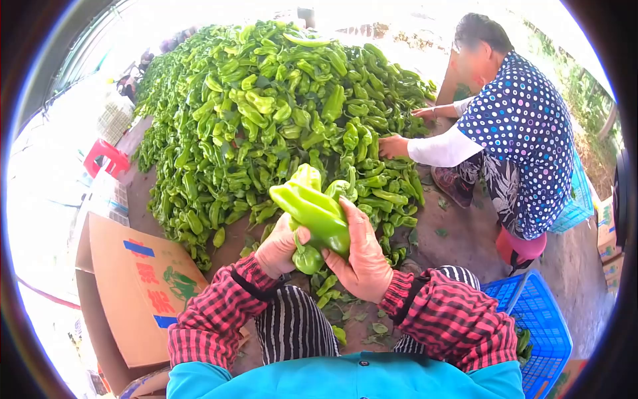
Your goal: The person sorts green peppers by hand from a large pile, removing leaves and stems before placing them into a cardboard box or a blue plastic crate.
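Several light green peppers (311, 211) are bunched between my two hands, above the near edge of a big pepper pile (266, 120). My left hand (282, 249) is closed round their left side, its thumb by the stem end of one pepper. On the other side, my right hand (361, 254) grips the bunch, with fingers behind it and the thumb underneath. The palm-side contact of both hands is partly hidden by the peppers.
An open cardboard box (143, 292) stands at the left, near a red stool (106, 158). At the lower right is a blue crate (535, 326) with some peppers inside. A person (515, 133) in a dotted top sits at the right, hands on the pile. Leaves litter the ground.
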A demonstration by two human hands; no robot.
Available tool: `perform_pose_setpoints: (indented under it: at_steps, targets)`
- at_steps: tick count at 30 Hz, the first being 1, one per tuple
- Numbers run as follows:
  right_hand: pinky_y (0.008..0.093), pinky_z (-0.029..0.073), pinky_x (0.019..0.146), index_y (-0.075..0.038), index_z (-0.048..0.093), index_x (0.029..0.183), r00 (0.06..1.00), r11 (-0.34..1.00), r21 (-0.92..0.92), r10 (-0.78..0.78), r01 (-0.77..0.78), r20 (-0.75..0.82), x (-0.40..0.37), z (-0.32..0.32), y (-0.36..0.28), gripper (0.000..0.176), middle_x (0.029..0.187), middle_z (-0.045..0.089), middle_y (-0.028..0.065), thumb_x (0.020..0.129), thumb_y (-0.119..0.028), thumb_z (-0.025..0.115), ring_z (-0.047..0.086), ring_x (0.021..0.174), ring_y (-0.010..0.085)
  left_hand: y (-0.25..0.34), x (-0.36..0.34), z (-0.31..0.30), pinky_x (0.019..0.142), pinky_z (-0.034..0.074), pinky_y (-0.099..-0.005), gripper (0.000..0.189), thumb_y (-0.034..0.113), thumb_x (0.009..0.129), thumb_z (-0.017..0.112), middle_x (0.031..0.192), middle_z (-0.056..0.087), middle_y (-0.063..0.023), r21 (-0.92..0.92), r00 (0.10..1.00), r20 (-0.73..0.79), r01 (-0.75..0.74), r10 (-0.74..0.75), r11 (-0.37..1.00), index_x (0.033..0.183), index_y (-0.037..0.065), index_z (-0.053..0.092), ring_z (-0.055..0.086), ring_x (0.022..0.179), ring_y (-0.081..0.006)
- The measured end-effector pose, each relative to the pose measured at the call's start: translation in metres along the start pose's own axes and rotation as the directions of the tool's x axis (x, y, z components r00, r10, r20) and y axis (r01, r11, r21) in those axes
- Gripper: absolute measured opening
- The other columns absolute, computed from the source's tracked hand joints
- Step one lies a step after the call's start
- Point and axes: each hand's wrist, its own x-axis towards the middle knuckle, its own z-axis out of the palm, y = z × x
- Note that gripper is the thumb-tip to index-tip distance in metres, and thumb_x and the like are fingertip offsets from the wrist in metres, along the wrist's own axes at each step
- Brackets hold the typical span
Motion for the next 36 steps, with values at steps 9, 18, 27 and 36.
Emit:
perform_pose_setpoints:
  at_steps: [9,18,27,36]
  targets:
    - [0.0438,0.029,0.097,-0.002,0.024,0.134,0.952,0.935,0.231,-0.294,0.268,0.085,0.023,-0.025,-0.018,0.083,0.119,0.032,0.0247,0.071,-0.032,0.070,0.034,0.111,0.0402,0.022,-0.018,0.030,0.086,0.046,-0.0325,0.056,0.005,0.064,0.075,0.106,0.057,-0.0063,0.269,0.939,-0.176,-0.244,0.297,0.932,0.114,0.006,0.048,0.056,0.098,-0.0179]
    - [0.0347,0.036,0.090,-0.008,0.042,0.128,0.942,0.925,0.274,-0.308,0.264,0.131,0.029,-0.028,-0.021,0.054,0.110,0.044,0.0150,0.079,-0.019,0.063,0.042,0.105,0.0295,0.007,-0.029,0.036,0.082,0.049,-0.0325,0.054,0.015,0.065,0.077,0.101,0.059,-0.0065,0.231,0.913,-0.203,-0.305,0.352,0.924,0.111,0.005,0.051,0.058,0.094,-0.0203]
    - [0.0296,0.042,0.080,-0.003,0.028,0.132,0.986,0.777,0.617,-0.169,0.124,0.015,0.034,-0.017,-0.017,0.066,0.125,0.038,0.0099,0.082,-0.033,0.059,0.047,0.098,0.0174,0.037,-0.078,0.048,0.065,0.052,-0.0335,0.051,0.029,0.073,0.069,0.102,0.059,-0.0106,-0.014,0.840,-0.271,-0.491,0.469,0.871,0.113,0.005,0.050,0.060,0.086,-0.0233]
    - [0.0210,0.042,0.071,-0.003,0.033,0.130,0.991,0.754,0.650,0.011,-0.098,0.136,0.025,-0.010,-0.017,0.055,0.119,0.041,0.0046,0.085,-0.021,0.059,0.046,0.087,0.0093,0.155,-0.241,0.084,0.061,0.053,-0.0307,0.035,0.031,0.083,0.058,0.108,0.058,-0.0085,0.298,0.472,-0.551,-0.659,0.688,0.691,0.111,0.010,0.053,0.059,0.092,-0.0256]
